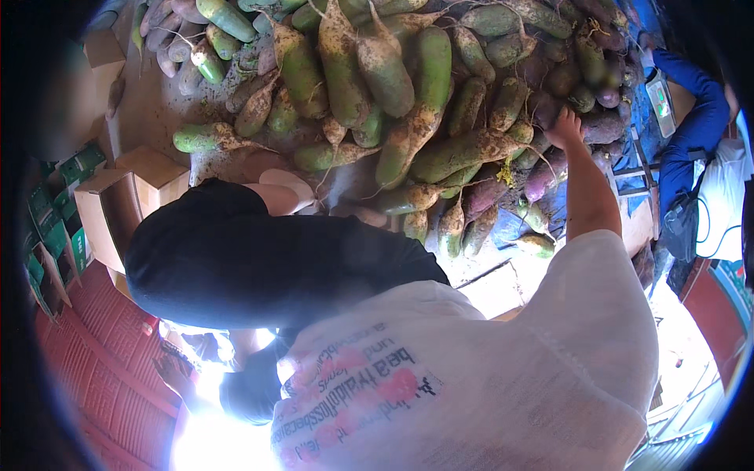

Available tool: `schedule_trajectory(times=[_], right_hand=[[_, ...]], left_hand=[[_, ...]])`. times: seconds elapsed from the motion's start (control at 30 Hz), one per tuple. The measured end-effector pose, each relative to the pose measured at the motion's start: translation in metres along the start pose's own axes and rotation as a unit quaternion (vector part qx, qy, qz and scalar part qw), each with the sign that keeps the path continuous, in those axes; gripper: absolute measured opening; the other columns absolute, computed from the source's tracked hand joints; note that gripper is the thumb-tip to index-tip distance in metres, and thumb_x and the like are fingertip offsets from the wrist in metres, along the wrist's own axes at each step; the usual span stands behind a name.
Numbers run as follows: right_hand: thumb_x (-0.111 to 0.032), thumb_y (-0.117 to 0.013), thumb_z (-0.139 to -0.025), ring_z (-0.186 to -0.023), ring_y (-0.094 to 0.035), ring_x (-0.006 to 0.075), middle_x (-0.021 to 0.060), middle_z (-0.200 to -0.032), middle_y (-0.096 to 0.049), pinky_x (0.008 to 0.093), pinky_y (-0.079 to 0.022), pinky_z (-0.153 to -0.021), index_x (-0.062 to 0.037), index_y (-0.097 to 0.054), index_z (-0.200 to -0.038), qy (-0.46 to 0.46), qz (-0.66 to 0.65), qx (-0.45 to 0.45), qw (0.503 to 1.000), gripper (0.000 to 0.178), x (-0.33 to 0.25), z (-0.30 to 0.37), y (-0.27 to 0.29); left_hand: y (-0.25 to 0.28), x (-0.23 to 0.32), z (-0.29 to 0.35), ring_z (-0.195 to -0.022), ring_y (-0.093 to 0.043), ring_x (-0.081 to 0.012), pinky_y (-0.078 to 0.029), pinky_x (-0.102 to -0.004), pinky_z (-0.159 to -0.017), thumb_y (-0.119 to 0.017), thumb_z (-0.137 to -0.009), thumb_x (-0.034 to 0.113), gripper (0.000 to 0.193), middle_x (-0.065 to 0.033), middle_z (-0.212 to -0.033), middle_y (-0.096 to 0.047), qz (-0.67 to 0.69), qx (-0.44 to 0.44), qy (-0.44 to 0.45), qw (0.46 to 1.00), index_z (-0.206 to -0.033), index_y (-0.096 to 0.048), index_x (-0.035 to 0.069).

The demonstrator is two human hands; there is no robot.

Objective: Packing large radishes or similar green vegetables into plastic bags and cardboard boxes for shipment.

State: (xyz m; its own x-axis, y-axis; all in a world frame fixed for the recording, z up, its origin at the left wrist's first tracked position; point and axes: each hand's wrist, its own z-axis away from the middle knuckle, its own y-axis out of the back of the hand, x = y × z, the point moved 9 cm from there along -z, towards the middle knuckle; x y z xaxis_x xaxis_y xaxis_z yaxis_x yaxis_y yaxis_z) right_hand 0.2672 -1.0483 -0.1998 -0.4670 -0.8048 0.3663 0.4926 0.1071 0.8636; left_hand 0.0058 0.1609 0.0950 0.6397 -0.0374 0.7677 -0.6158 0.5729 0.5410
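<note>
A large heap of long, soil-caked green radishes (408, 102) fills the upper half of the view, with purple roots (597, 125) on its right side. My right arm comes out of my white printed shirt (471, 377) and stretches up to the heap. My right hand (565, 125) lies on the purple roots with fingers bent; I cannot see whether it grips one. My left hand is not visible. A person in a black top (236, 259) leans in close at my left, with a pale forearm (283, 192) reaching toward the heap.
Open cardboard boxes (118, 204) and green cartons (55, 228) stand at the left on a red tiled floor (94, 369). At the right, a person in blue sleeves (691, 133) is beside a small weighing scale (660, 102). Bright glare washes out the lower middle.
</note>
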Motion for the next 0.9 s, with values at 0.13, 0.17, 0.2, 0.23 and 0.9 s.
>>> schedule_trajectory(times=[0.13,0.17,0.2,0.23,0.9], right_hand=[[-0.049,-0.078,-0.070,-0.140,-0.033,0.0324,0.0108,-0.150,-0.038,0.0497,-0.034,-0.111,-0.0131,-0.040,-0.145,-0.001,0.079,-0.088,0.993,0.091,-0.021,0.018,0.005],[-0.049,-0.078,-0.070,-0.140,-0.033,0.0324,0.0108,-0.150,-0.038,0.0497,-0.034,-0.111,-0.0131,-0.040,-0.145,-0.004,0.079,-0.093,0.993,0.091,-0.021,0.027,0.001],[-0.052,-0.079,-0.069,-0.139,-0.035,0.0331,0.0108,-0.148,-0.040,0.0496,-0.034,-0.111,-0.0133,-0.043,-0.143,-0.050,0.044,-0.071,0.995,0.091,-0.015,0.032,0.006],[-0.055,-0.079,-0.067,-0.137,-0.037,0.0338,0.0108,-0.146,-0.043,0.0495,-0.035,-0.111,-0.0136,-0.046,-0.141,-0.096,0.010,-0.048,0.994,0.091,-0.004,0.038,0.010],[-0.036,-0.069,-0.084,-0.130,-0.043,0.0414,0.0209,-0.138,-0.050,0.0493,-0.034,-0.111,-0.0074,-0.051,-0.136,0.143,-0.087,0.006,0.986,0.062,-0.014,0.028,-0.093]], left_hand=[[0.007,-0.002,-0.010,-0.141,-0.037,-0.0325,-0.033,-0.0464,-0.116,-0.050,-0.099,0.011,0.063,-0.0186,-0.154,-0.034,-0.050,-0.003,-0.019,0.999,-0.155,-0.023,0.017],[0.005,0.001,-0.014,-0.142,-0.036,-0.0327,-0.032,-0.0466,-0.116,-0.050,-0.099,0.011,0.063,-0.0185,-0.154,-0.034,-0.069,-0.044,-0.043,0.996,-0.155,-0.023,0.016],[0.003,-0.002,-0.019,-0.142,-0.036,-0.0327,-0.032,-0.0466,-0.116,-0.050,-0.099,0.011,0.063,-0.0185,-0.154,-0.034,-0.068,-0.049,-0.041,0.996,-0.155,-0.023,0.016],[0.000,-0.005,-0.023,-0.141,-0.037,-0.0329,-0.033,-0.0466,-0.116,-0.050,-0.099,0.011,0.063,-0.0184,-0.154,-0.035,-0.104,-0.051,-0.050,0.992,-0.155,-0.023,0.016],[-0.010,-0.007,0.002,-0.142,-0.034,-0.0346,-0.033,-0.0487,-0.116,-0.049,-0.099,0.015,0.061,-0.0186,-0.155,-0.031,-0.021,-0.054,-0.036,0.998,-0.155,-0.022,0.016]])
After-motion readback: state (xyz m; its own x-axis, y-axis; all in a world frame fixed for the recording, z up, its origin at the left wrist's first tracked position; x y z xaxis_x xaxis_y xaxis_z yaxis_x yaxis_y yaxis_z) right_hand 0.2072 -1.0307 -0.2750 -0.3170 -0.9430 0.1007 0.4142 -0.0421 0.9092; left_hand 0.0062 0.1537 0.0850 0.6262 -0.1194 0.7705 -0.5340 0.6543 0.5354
